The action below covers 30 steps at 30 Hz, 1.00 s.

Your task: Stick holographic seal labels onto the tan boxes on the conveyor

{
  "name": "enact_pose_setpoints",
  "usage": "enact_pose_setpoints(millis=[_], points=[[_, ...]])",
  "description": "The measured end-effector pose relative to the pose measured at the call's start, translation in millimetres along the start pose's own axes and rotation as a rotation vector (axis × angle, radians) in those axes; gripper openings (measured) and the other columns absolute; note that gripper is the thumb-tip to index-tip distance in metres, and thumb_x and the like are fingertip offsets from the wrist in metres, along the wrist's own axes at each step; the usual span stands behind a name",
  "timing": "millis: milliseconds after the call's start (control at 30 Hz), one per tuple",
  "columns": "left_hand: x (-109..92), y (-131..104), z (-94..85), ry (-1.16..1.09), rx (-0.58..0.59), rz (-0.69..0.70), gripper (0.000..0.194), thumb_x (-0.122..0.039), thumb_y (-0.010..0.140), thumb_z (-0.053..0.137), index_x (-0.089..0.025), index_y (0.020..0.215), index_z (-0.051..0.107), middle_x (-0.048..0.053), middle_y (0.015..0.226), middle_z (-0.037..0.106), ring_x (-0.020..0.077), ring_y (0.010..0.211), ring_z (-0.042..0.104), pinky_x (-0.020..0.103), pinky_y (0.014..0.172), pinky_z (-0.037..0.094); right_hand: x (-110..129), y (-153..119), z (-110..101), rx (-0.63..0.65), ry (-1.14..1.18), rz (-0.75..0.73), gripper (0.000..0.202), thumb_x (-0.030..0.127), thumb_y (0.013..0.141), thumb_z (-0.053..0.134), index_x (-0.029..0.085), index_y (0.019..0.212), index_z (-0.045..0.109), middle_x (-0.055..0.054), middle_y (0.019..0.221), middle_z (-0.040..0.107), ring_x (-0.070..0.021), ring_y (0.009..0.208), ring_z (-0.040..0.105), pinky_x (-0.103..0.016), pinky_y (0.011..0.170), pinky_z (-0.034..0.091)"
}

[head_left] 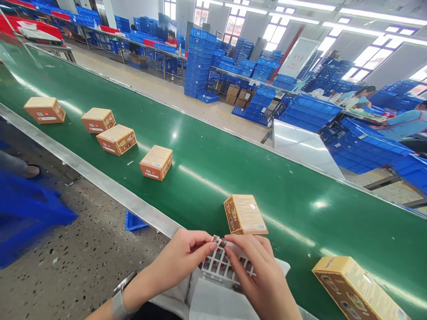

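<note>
Above the near edge of the belt, my left hand [185, 253] is closed in a pinch on a small silvery and red piece [215, 239]. My right hand [258, 264] pinches a similar small piece [223, 242] right beside it. Both pieces are too small to name. Under my fingers lies a white gridded tray [216, 275], with small dark and red pieces in its compartments. My right hand covers part of this tray. A pale sheet [213, 300] is in front of it, toward me. Just beyond my hands a brown and cream box [248, 215] rests on the belt.
The green conveyor belt [200, 200] runs diagonally past me, with a metal rim [100, 182]. Several similar boxes [156, 162] stand along it to the left, and another box [356, 289] is at right. Blue crates [200, 62] and seated people are across the aisle.
</note>
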<state>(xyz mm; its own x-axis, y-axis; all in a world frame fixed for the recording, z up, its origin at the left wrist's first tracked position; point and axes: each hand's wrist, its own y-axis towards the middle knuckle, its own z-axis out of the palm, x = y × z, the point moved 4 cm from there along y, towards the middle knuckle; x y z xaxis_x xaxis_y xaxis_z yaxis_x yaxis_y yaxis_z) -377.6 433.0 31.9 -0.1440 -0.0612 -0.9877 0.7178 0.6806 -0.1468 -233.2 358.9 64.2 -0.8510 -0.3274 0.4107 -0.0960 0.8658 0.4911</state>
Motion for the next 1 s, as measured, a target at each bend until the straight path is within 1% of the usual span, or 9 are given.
enact_pose_setpoints(millis=[133, 233, 367, 433, 600, 733, 833, 900, 1000], points=[[0.7, -2.5, -2.8, 0.048, -0.038, -0.003, 0.041, -0.049, 0.092, 0.045, -0.018, 0.065, 0.046, -0.004, 0.062, 0.038, 0.0126, 0.06, 0.033, 0.026, 0.054, 0.025, 14.4, 7.4, 0.9, -0.08, -0.12, -0.169, 0.015, 0.01, 0.1, 0.049, 0.02, 0.103, 0.059, -0.003, 0.092, 0.074, -0.0182, 0.081, 0.069, -0.036, 0.09, 0.041], [2.7, -3.8, -3.4, 0.075, -0.041, -0.004, 0.039, -0.048, 0.093, 0.043, -0.018, 0.067, 0.047, -0.003, 0.064, 0.039, 0.0128, 0.061, 0.034, 0.026, 0.055, 0.026, 12.3, 6.9, 3.5, -0.135, -0.117, -0.113, 0.013, 0.014, 0.102, 0.048, 0.02, 0.102, 0.059, -0.006, 0.098, 0.074, -0.0204, 0.09, 0.07, -0.037, 0.091, 0.041], [3.4, -4.9, -4.1, 0.12, -0.028, 0.007, 0.038, -0.046, 0.094, 0.042, -0.019, 0.067, 0.046, -0.004, 0.063, 0.039, 0.0127, 0.06, 0.034, 0.026, 0.055, 0.025, 1.9, 4.3, 5.8, -0.07, -0.087, -0.055, 0.017, 0.027, 0.102, 0.052, 0.02, 0.116, 0.059, -0.008, 0.111, 0.072, -0.0224, 0.1, 0.068, -0.036, 0.087, 0.047], [2.4, -4.8, -4.7, 0.147, -0.027, 0.018, 0.039, -0.046, 0.095, 0.042, -0.019, 0.067, 0.046, -0.004, 0.063, 0.04, 0.0128, 0.061, 0.034, 0.026, 0.055, 0.026, 2.4, 5.3, 4.4, -0.069, -0.094, -0.082, 0.012, 0.025, 0.102, 0.052, 0.021, 0.109, 0.062, -0.008, 0.109, 0.073, -0.022, 0.098, 0.068, -0.036, 0.086, 0.047], [-1.8, -5.0, -4.7, 0.146, -0.058, 0.043, 0.038, -0.043, 0.095, 0.041, -0.019, 0.066, 0.044, -0.004, 0.062, 0.04, 0.0123, 0.06, 0.034, 0.025, 0.055, 0.026, 15.1, 11.0, -0.6, -0.181, -0.191, -0.131, 0.013, 0.014, 0.099, 0.053, 0.021, 0.095, 0.063, -0.008, 0.102, 0.074, -0.024, 0.093, 0.069, -0.041, 0.088, 0.044], [-3.2, -6.0, -7.9, 0.153, -0.094, 0.062, 0.038, -0.041, 0.096, 0.043, -0.019, 0.065, 0.046, -0.004, 0.06, 0.041, 0.012, 0.057, 0.036, 0.025, 0.053, 0.029, 16.2, 9.0, 0.5, -0.126, -0.154, -0.158, 0.015, 0.01, 0.092, 0.06, 0.024, 0.095, 0.064, -0.006, 0.104, 0.076, -0.0245, 0.094, 0.07, -0.041, 0.089, 0.046], [-3.6, -5.2, -30.5, 0.259, -0.284, 0.141, 0.032, -0.037, 0.096, 0.045, -0.019, 0.072, 0.056, -0.001, 0.068, 0.055, 0.0153, 0.065, 0.049, 0.026, 0.061, 0.041, 3.8, 4.9, -2.3, -0.149, 0.015, -0.039, 0.014, 0.013, 0.091, 0.062, 0.026, 0.094, 0.065, -0.004, 0.104, 0.075, -0.0238, 0.095, 0.07, -0.039, 0.085, 0.051], [-4.4, -5.1, -55.5, 0.39, -0.48, 0.234, 0.028, -0.035, 0.096, 0.047, -0.02, 0.078, 0.062, 0.005, 0.088, 0.066, 0.0208, 0.086, 0.058, 0.032, 0.08, 0.049, -10.9, 3.6, -4.7, -0.216, 0.131, 0.133, 0.008, 0.02, 0.092, 0.062, 0.026, 0.09, 0.067, -0.005, 0.102, 0.076, -0.0242, 0.094, 0.071, -0.038, 0.081, 0.054], [-0.1, -3.0, -90.9, 0.533, -0.669, 0.292, 0.027, -0.035, 0.096, 0.048, -0.021, 0.079, 0.064, 0.009, 0.132, 0.062, 0.0299, 0.127, 0.048, 0.048, 0.11, 0.038, -36.3, 6.4, -0.7, -0.271, 0.311, 0.468, 0.018, 0.04, 0.093, 0.061, 0.024, 0.093, 0.07, -0.008, 0.104, 0.077, -0.026, 0.094, 0.072, -0.038, 0.077, 0.057]])
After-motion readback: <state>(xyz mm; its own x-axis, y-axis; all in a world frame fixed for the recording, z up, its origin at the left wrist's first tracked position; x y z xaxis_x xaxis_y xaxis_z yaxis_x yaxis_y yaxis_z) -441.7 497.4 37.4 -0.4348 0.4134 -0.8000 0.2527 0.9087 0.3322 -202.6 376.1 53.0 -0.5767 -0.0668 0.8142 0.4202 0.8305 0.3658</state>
